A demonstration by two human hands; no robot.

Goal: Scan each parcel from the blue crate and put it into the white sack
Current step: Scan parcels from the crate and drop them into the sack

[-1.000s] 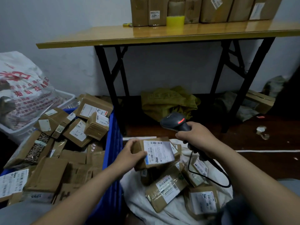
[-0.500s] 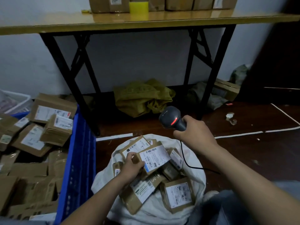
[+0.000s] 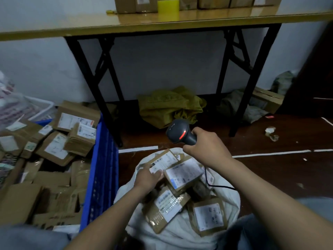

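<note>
The blue crate (image 3: 103, 170) at the left is full of brown parcels (image 3: 54, 148) with white labels. To its right the white sack (image 3: 180, 233) lies open on the floor with several parcels inside. One labelled parcel (image 3: 183, 173) lies tilted on top of that pile. My left hand (image 3: 146, 177) reaches into the sack with its fingers loosely touching this parcel's left edge. Above the sack, my right hand (image 3: 207, 149) grips the handle of a black barcode scanner (image 3: 177, 131) with a red light on; its cable hangs down to the right.
A folding table (image 3: 162, 24) stands ahead, with cardboard boxes and a yellow tape roll (image 3: 168, 5) on it. Under it lies a crumpled olive sack (image 3: 169, 107). A printed plastic bag (image 3: 10, 107) sits far left; white tape lines cross the dark floor.
My left hand carried the scanned parcel from above the crate's edge down into the sack and loosened its hold. The scanner hand stayed above the sack; my view swung right.
</note>
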